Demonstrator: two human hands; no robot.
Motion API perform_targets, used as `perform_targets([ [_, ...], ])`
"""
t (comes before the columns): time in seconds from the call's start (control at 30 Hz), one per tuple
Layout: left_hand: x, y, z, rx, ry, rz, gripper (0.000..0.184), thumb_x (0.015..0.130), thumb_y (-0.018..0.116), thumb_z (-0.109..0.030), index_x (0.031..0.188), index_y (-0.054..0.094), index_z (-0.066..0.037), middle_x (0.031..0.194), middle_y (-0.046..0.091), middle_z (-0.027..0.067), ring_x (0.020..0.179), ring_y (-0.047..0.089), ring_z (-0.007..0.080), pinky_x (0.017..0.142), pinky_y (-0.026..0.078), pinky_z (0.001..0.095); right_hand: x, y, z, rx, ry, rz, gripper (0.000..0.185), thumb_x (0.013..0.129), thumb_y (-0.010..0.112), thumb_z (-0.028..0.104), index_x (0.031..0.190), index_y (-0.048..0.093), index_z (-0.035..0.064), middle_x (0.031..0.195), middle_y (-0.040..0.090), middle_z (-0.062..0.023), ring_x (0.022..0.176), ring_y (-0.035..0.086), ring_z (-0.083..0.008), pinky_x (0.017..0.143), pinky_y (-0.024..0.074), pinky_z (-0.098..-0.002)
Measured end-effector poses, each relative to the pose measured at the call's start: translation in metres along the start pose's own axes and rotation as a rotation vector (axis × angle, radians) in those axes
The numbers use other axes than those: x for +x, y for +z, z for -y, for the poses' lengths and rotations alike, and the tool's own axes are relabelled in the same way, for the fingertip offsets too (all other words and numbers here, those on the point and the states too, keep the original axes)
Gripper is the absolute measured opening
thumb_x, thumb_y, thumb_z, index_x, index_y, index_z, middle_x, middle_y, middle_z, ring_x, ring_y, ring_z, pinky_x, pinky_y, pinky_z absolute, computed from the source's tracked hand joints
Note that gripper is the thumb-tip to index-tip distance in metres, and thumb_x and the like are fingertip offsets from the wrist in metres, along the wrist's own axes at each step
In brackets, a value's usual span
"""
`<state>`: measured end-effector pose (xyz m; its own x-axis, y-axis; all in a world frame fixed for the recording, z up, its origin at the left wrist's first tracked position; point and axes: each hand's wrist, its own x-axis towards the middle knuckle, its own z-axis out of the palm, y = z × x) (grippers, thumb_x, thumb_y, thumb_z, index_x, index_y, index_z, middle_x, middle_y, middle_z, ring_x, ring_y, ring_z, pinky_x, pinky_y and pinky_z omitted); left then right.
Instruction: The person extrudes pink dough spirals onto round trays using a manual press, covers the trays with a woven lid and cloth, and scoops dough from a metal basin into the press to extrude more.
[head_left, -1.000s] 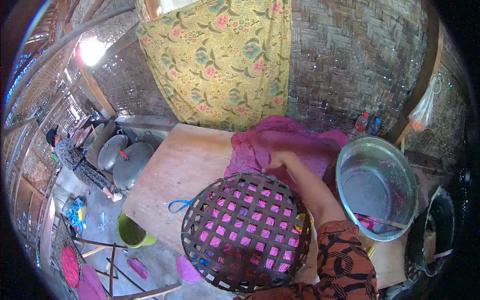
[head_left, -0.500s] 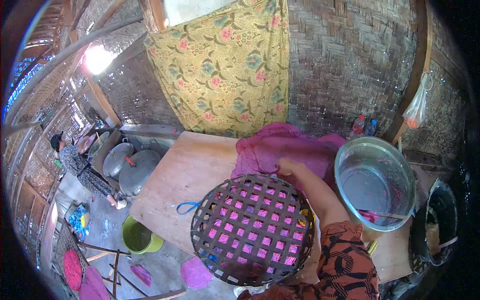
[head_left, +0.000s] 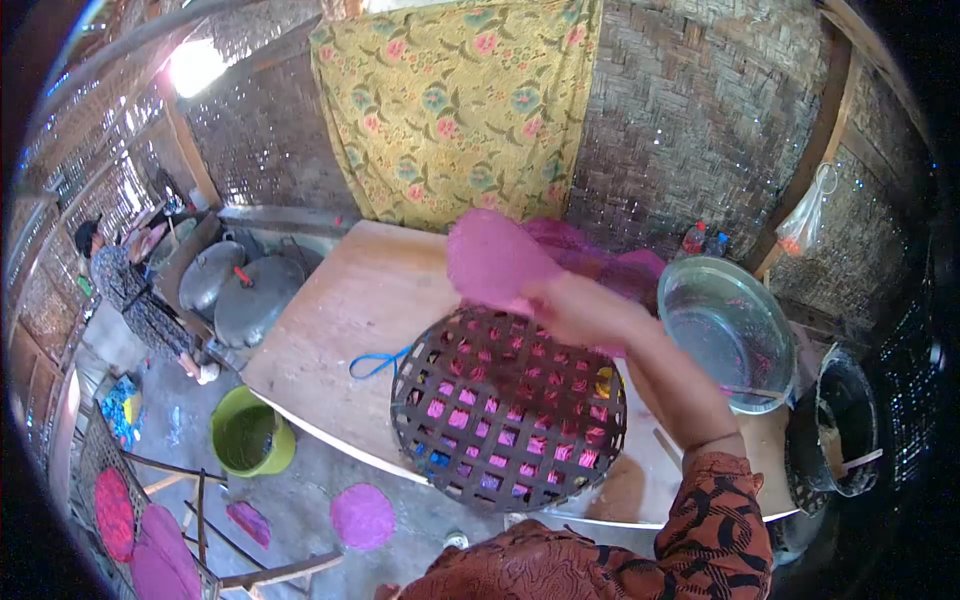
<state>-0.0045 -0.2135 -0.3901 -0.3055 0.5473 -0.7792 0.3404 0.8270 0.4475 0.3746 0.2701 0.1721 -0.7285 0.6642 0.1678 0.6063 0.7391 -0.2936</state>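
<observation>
A flat pink cloth-like piece (head_left: 495, 260) is in my right hand (head_left: 552, 305), which is closed on its lower right edge above the back of the basket. The dark, open-weave basket (head_left: 510, 410) lies on the wooden table, with bright pink material showing through its holes. Behind my hand, a magenta cloth (head_left: 600, 262) is bunched on the table. Only a sliver of my left hand (head_left: 386, 592) shows at the bottom edge, its fingers hidden.
A large metal basin (head_left: 725, 330) and a black bucket (head_left: 838, 425) are on the right. A green bucket (head_left: 250, 435) stands on the floor. Large lidded pots (head_left: 258, 300) sit at the left, near another person (head_left: 135, 290). A pink disc (head_left: 363, 516) lies on the floor.
My right hand has lifted a flat pink piece from the magenta cloth and brought it above the basket's back edge. The camera view has shifted.
</observation>
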Motion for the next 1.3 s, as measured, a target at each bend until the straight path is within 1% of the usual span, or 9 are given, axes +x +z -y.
perform_targets([
  [0.4,0.104,-0.048,-0.011,0.143,0.231,-0.178,0.028,0.075,0.05,-0.028,0.065,0.061,-0.005,0.066,0.062,0.0169,0.067,0.062,0.0348,0.065,0.048,0.0428,-0.077,0.172,0.099,-0.017,0.075,0.189,0.028,0.08,0.054,0.019,0.104,0.056,0.0044,0.094,0.061,-0.0171,0.083,0.06,-0.0383,0.069,0.0481,-0.0466],
  [0.47,0.1,-0.059,-0.002,0.219,0.238,-0.111,0.026,0.075,0.05,-0.027,0.064,0.061,-0.006,0.065,0.062,0.0168,0.068,0.062,0.0355,0.065,0.049,0.043,-0.092,0.168,0.105,-0.02,-0.044,-0.089,0.04,0.08,0.059,0.027,0.113,0.055,0.006,0.099,0.061,-0.0165,0.089,0.06,-0.0359,0.074,0.0489,-0.0418],
  [0.53,0.09,-0.07,0.005,0.18,0.1,0.087,0.02,0.073,0.051,-0.023,0.064,0.061,-0.007,0.065,0.061,0.0166,0.065,0.063,0.0324,0.063,0.049,0.0419,-0.105,0.126,0.108,0.218,0.101,0.124,0.044,0.081,0.06,0.026,0.119,0.053,0.0066,0.107,0.06,-0.0171,0.1,0.058,-0.0311,0.083,0.0464,-0.0385],
  [0.7,0.097,-0.077,0.062,0.054,-0.003,0.03,0.022,0.076,0.054,-0.028,0.082,0.064,-0.01,0.082,0.067,0.012,0.078,0.064,0.0273,0.069,0.049,0.039,-0.237,0.111,0.051,0.235,0.967,-0.631,0.039,0.082,0.065,0.021,0.114,0.056,0.0009,0.114,0.059,-0.0154,0.104,0.057,-0.0239,0.09,0.0418,-0.0338],
  [0.8,0.085,-0.083,0.087,-0.944,0.343,0.137,0.011,0.076,0.066,-0.013,0.079,0.056,-0.01,0.062,0.053,0.0047,0.056,0.053,0.0181,0.047,0.042,0.0341,-0.39,0.152,-0.045,-0.385,1.302,-0.09,0.088,0.065,0.08,0.033,0.132,0.036,-0.0028,0.134,0.039,-0.0211,0.125,0.037,-0.0304,0.103,0.0313,-0.0368],
  [0.93,0.081,-0.076,0.074,0.454,0.174,-0.15,0.029,0.077,0.049,-0.028,0.079,0.065,-0.005,0.09,0.063,0.019,0.088,0.06,0.0361,0.076,0.048,0.0442,-0.518,0.194,-0.131,0.026,1.188,-0.122,0.099,0.067,0.078,0.02,0.141,0.014,0.002,0.14,0.03,-0.0206,0.128,0.032,-0.0297,0.106,0.0273,-0.0371],
  [1.1,0.063,-0.057,0.088,0.299,0.162,-0.257,0.031,0.077,0.049,-0.03,0.072,0.065,-0.003,0.088,0.063,0.0194,0.086,0.06,0.0367,0.076,0.048,0.0451,-0.532,0.217,-0.144,0.241,1.125,-0.328,0.091,0.072,0.071,0.006,0.142,0.013,0.004,0.139,0.032,-0.0162,0.127,0.034,-0.0267,0.105,0.0288,-0.0373],
  [1.23,0.071,-0.026,0.127,0.558,0.359,-0.22,0.028,0.077,0.051,-0.028,0.071,0.064,-0.004,0.083,0.062,0.0197,0.084,0.059,0.0379,0.076,0.047,0.0456,-0.536,0.219,-0.137,-0.299,1.129,-0.084,0.073,0.068,0.076,0.02,0.127,0.041,-0.0043,0.115,0.054,-0.0222,0.108,0.052,-0.0319,0.09,0.0422,-0.0384],
  [1.3,0.072,-0.007,0.131,0.465,0.441,-0.36,0.027,0.076,0.053,-0.029,0.07,0.06,-0.004,0.085,0.062,0.0172,0.081,0.059,0.0366,0.075,0.047,0.0457,-0.528,0.232,-0.118,0.255,1.01,-0.614,0.04,0.071,0.072,0.014,0.101,0.052,-0.0017,0.091,0.062,-0.014,0.081,0.059,-0.0232,0.073,0.0463,-0.0345],
])
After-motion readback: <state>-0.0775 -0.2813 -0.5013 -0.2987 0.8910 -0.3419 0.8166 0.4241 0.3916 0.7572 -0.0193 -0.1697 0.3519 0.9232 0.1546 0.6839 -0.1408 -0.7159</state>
